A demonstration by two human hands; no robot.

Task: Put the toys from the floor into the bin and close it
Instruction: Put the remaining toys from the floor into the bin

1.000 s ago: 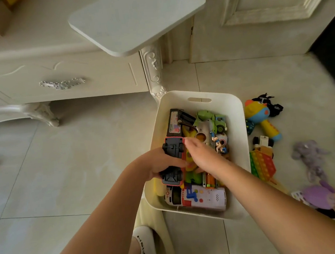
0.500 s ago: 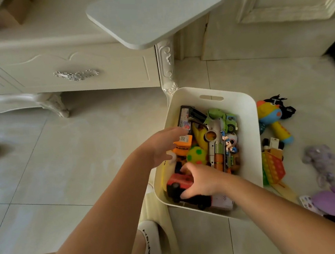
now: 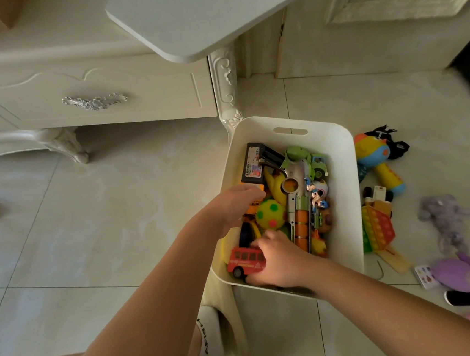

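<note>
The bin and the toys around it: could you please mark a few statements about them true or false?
1. Both hands are inside the bin. True: left hand, right hand.
2. The right hand rests on a red bus. True.
3. The floor right of the bin is clear of toys. False: a pop-it, a purple plush and others lie there.
4. The spotted ball lies on the floor. False: it is in the bin.
5. The bin is closed. False: it is open, with no lid on it.
</note>
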